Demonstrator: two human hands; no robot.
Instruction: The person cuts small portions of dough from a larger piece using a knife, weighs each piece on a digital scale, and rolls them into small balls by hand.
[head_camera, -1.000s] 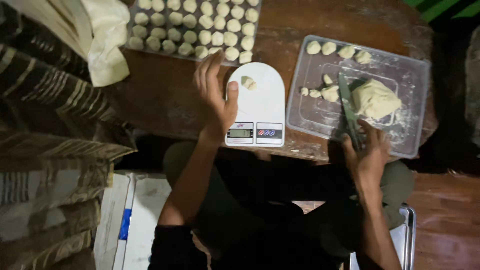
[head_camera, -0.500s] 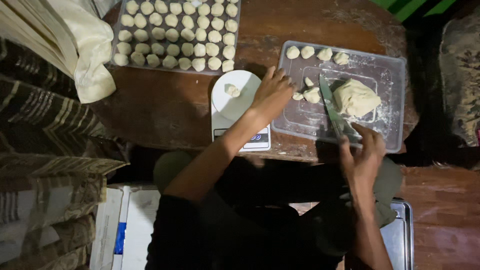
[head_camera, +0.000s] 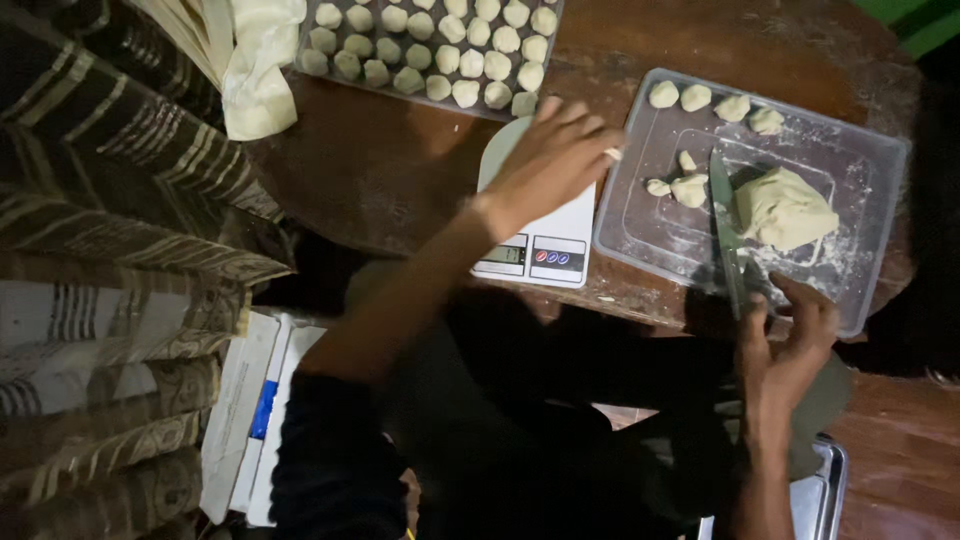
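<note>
Left hand (head_camera: 550, 160) hovers spread over the white digital kitchen scale (head_camera: 535, 225) at frame centre, covering the plate. Right hand (head_camera: 790, 335), lower right, clamps the long knife (head_camera: 725, 230) beside the pale dough lump (head_camera: 785, 208); a loose blade could slip.

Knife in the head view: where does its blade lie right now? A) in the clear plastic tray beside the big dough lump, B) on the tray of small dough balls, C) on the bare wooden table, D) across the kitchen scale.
A: the knife, held by the right hand, lies in the clear tray just left of the dough lump.
</note>
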